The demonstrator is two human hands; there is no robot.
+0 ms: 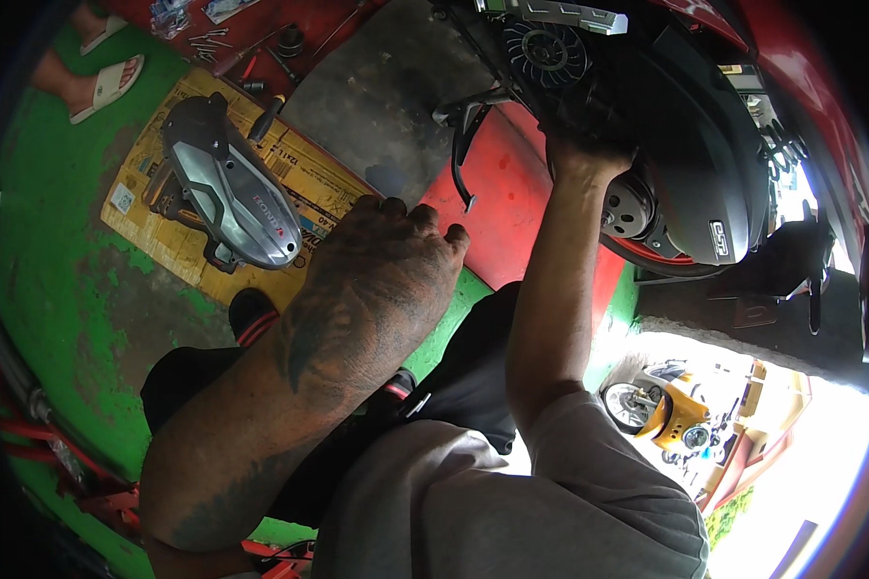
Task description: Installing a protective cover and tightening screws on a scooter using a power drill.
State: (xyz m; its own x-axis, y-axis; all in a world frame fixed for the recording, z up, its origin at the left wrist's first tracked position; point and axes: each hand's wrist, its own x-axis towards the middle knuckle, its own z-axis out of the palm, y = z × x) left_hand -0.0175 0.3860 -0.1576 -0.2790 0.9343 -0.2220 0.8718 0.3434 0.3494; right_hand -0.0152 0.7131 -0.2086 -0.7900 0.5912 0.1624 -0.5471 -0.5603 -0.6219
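Observation:
My left hand [381, 256] is held back-up over the floor, fingers curled down and closed; whatever they hold, if anything, is hidden beneath it. My right hand [591, 150] reaches into the shadowed open side of a scooter [714, 164], its fingers out of sight among dark parts. Above it is a finned fan wheel [546, 50]. Below it a round metal clutch drum [628, 207] is exposed. To the left of my right hand hangs the scooter's black stand [465, 154]. A grey and black engine side cover [230, 183] lies near my left hand.
The cover rests on flattened yellow cardboard [126, 232] beside a screwdriver [266, 121]. Loose tools [212, 43] lie beyond. Another person's sandalled foot [106, 87] stands far left. A red panel [492, 207] is under the scooter; a yellow motorbike [681, 420] stands outside at lower right.

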